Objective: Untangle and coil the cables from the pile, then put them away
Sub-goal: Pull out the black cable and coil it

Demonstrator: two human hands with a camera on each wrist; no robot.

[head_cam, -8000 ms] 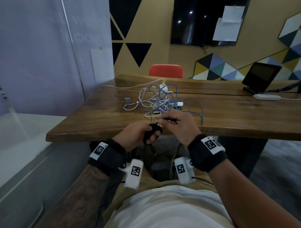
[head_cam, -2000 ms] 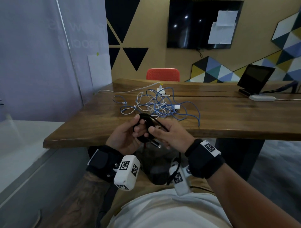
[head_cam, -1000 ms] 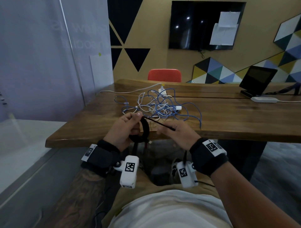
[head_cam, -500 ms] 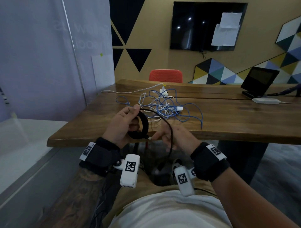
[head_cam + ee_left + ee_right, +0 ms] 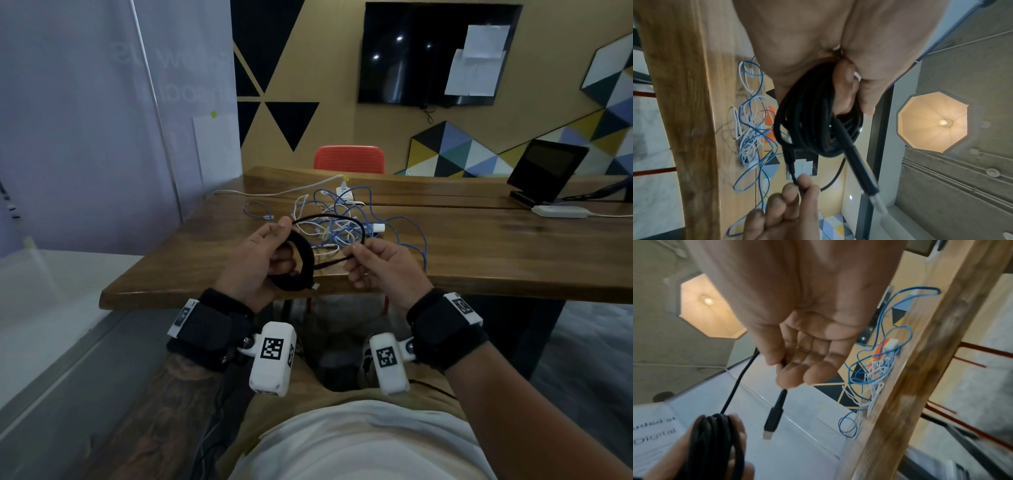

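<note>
My left hand (image 5: 286,245) grips a coil of black cable (image 5: 303,263) just in front of the table's near edge. One plug with a silver tip (image 5: 859,168) sticks out of the coil below the left thumb. My right hand (image 5: 352,251) pinches the cable's free end between thumb and fingers, and its plug (image 5: 774,420) points toward the coil. A loose black loop (image 5: 329,216) arcs from the left thumb over to the right hand. The tangled pile of blue and white cables (image 5: 337,224) lies on the table behind both hands.
The long wooden table (image 5: 479,260) runs to the right. A white adapter (image 5: 344,193) sits behind the pile, a dark screen (image 5: 548,171) and a white box (image 5: 560,211) at the far right. A red chair (image 5: 349,159) stands beyond; a glass partition (image 5: 85,137) is on the left.
The right hand has swung the free end up from below the table edge to coil height, forming a fresh loop. The left hand has kept hold of the coil.
</note>
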